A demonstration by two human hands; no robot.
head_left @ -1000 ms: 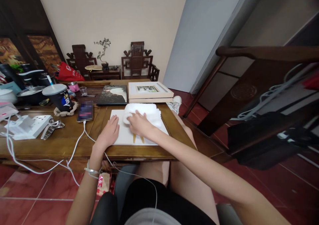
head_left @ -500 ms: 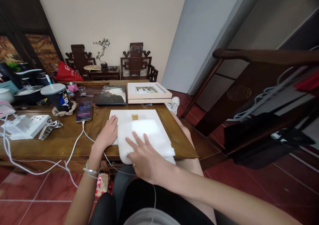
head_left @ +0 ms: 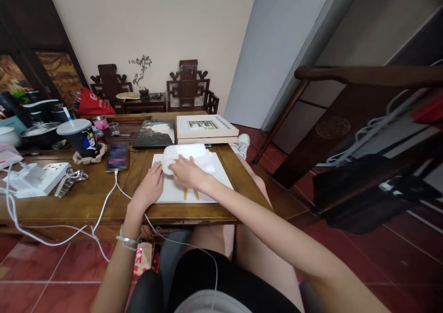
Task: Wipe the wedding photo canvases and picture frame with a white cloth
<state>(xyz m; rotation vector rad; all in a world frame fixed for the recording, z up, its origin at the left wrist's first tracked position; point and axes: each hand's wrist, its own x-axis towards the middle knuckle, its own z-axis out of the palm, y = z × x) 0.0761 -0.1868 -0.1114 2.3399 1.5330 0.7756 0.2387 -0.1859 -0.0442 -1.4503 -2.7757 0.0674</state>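
Note:
A white board (head_left: 211, 194) with a golden-brown figure on it lies near the table's front edge; two tapering legs of the figure show below my right hand. My left hand (head_left: 150, 183) rests with outstretched fingers on the board's left edge. A fluffy white cloth (head_left: 194, 151), bunched up, covers the upper part of the board. With curled fingers, my right hand (head_left: 185, 171) grips the cloth's near left side. The figure's upper part is hidden under the cloth and hand.
Behind the board lie a dark picture (head_left: 155, 133) and a pale framed picture (head_left: 207, 127). To the left are a phone (head_left: 116, 157) on a cable, a lidded cup (head_left: 83, 137), a metal clip-like item (head_left: 71, 180) and a white power strip (head_left: 51, 178).
My right hand has moved the white cloth away from me, from the board's near edge to its far part, and its spread fingers have curled. The left hand stays put.

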